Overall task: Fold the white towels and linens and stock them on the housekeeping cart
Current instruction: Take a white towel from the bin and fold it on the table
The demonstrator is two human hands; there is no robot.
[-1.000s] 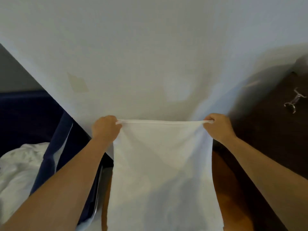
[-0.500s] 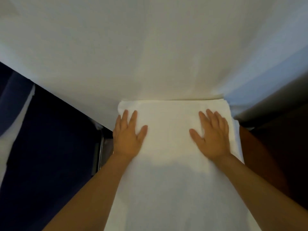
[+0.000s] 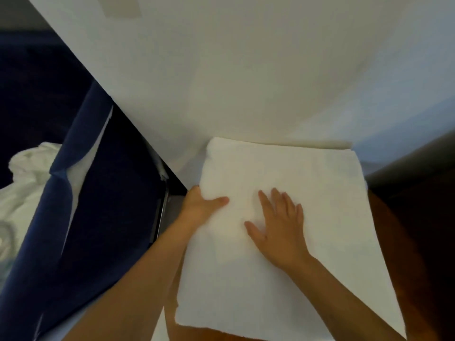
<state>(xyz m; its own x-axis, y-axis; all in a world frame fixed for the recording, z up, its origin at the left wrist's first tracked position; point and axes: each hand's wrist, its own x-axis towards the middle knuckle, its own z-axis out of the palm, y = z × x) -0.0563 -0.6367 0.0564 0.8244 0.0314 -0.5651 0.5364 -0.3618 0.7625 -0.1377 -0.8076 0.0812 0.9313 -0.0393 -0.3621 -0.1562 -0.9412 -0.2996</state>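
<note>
My left hand (image 3: 200,209) pinched the towel (image 3: 315,190) at its nine o'clock edge, thumb on top, while my right hand (image 3: 280,226) pressed flat with straight fingers; it seemed soft, light and limp, best lifted by its edges.

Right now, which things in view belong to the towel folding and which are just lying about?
In the job: white towel, left hand gripping its left edge, right hand flat on it, crumpled white linen.
Lying about: blue fabric bag, brown wooden surface, grey patch on the wall.

Plain white towel (image 3: 283,193), navy bag (image 3: 98,217)
</note>
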